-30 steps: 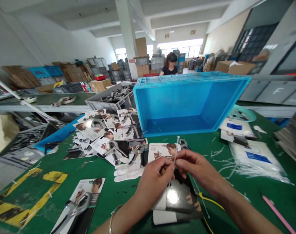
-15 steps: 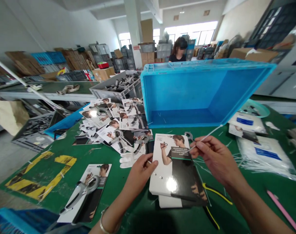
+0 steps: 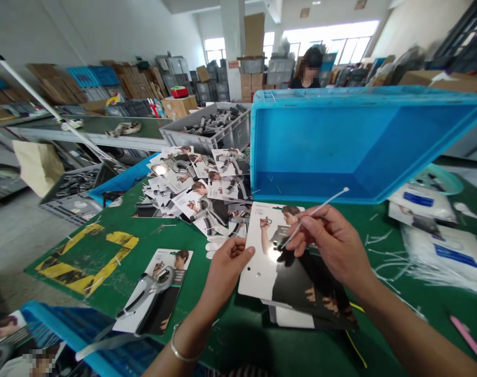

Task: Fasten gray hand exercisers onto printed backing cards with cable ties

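My left hand (image 3: 231,266) pinches the left edge of the top printed card (image 3: 257,283), which lies tilted over a stack of cards. In my right hand (image 3: 332,243) a thin white zip tie (image 3: 325,203) is pinched, its tail pointing down at the holes in the card's middle. Yellow-handled pliers (image 3: 358,350) lie partly under the stack's right side. To the left, a card with a grey hand grip (image 3: 154,288) rests on the green table (image 3: 207,335).
Behind the hands a blue crate (image 3: 301,146) lies on its side. Several carded grips (image 3: 199,188) are heaped left of it, before a grey crate (image 3: 207,137). Bags of zip ties (image 3: 450,251) and a pink pen (image 3: 468,337) lie right. A person (image 3: 307,73) is beyond.
My right hand has moved in over the card, bringing the zip tie's tail to its holes. The top card is now more tilted in my left hand. The view has shifted left.
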A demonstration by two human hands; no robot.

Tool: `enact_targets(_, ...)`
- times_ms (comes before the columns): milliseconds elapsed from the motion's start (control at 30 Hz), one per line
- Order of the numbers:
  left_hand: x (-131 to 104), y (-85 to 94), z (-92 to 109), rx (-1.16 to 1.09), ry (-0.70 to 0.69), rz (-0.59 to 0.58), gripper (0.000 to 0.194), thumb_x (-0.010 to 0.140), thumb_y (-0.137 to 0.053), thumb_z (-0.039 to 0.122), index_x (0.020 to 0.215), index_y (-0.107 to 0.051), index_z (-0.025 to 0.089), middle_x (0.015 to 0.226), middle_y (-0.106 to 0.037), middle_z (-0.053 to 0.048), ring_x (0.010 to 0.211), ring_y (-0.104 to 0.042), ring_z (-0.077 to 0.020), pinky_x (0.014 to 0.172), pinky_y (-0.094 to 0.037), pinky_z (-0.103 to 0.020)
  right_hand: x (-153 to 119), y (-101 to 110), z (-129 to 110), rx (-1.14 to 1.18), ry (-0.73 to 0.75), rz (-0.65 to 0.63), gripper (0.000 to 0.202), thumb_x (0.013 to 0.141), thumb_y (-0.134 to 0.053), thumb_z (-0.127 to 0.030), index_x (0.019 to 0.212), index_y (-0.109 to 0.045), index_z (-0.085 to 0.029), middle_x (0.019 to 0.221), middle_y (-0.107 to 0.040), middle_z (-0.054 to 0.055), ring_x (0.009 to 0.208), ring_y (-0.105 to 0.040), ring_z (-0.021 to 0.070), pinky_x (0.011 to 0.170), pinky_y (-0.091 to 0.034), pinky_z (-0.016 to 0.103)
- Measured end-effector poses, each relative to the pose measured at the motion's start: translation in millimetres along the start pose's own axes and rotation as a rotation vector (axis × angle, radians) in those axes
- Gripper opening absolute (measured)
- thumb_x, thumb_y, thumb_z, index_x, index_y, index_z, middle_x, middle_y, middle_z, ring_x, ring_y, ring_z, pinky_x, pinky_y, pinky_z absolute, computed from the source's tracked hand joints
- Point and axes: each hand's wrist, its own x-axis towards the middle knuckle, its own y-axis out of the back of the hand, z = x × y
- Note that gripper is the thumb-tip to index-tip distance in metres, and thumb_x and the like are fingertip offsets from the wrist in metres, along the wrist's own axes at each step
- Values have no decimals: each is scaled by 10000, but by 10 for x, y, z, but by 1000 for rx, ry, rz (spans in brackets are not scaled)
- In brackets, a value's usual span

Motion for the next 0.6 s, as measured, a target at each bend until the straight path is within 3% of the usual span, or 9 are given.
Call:
enact_targets(100, -98, 188, -8, -119, 50, 71, 248, 794, -745, 362, 927, -630, 187, 802, -699, 3, 676, -618, -125, 649, -461, -228, 12, -40, -3, -39, 2, -3, 103, 980, -571, -316, 1023, -534, -230, 883, -738, 32, 721, -745, 184, 609, -611, 301)
enact_targets(233, -234, 341, -49, -257, 162, 48, 285, 755, -787, 346, 896, -597, 187, 752, -686, 21, 589, -594, -106, 587, -444, -214, 70, -189, 107, -172, -62, -131, 139, 989, -548, -342, 958, -529, -208, 872, -748, 49, 731, -743, 168, 659, -616, 295)
enact_targets(400, -213, 343, -160, -366, 183, 97, 320, 752, -786, 406, 880, -599, 180, 706, -641, 43, 572, -557, -90, 559, -418, -198, 137, -323, 284, -290, -68, -246, 178, 998, -519, -384, 970, -505, -209, 817, -740, 36, 638, -724, 146, 559, -588, 248)
enact_targets(500, -145, 322, -296, -396, 153, 147, 304, 794, -733, 457, 870, -615, 188, 692, -633, 50, 563, -540, -80, 550, -412, -191, 117, -306, 331, -324, -56, -250, 162, 1016, -487, -372, 1004, -512, -213, 842, -737, 39, 664, -728, 149, 580, -596, 259)
enact_targets(600, -97, 261, -459, -369, 180, 116, 341, 721, -795, 429, 930, -652, 201, 736, -680, 26, 591, -594, -124, 577, -470, -238, 76, -281, 334, -444, 12, -275, 156, 1034, -444, -348, 1037, -536, -222, 864, -736, 36, 666, -716, 140, 614, -590, 265)
